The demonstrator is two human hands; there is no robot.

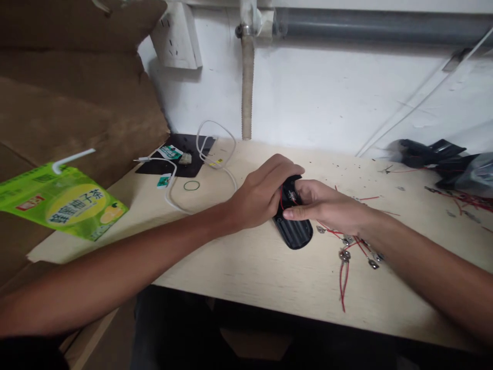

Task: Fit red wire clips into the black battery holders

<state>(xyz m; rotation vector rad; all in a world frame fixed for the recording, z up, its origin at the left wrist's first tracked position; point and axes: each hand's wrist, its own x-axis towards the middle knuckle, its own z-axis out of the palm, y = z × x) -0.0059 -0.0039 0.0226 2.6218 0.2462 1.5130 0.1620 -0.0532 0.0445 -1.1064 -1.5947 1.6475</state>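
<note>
Between my hands, above the pale tabletop, is a black plastic casing (295,234) with ribbed battery-like channels at its lower end. Red wires and a small metal part show inside its upper half. My left hand (265,190) is closed around its upper left side. From the right, my right hand (327,205) pinches the casing, thumb across its middle; its other fingers are partly hidden behind the edge. Just right of the casing lie small metal contacts (344,254) with red wires (344,290).
A green drink carton (73,200) with a straw stands at left beside a cardboard box (77,97). A white cable (171,190) and a green rubber band (191,185) lie behind my left forearm. Black parts (435,154) and more red wires (470,200) are at far right.
</note>
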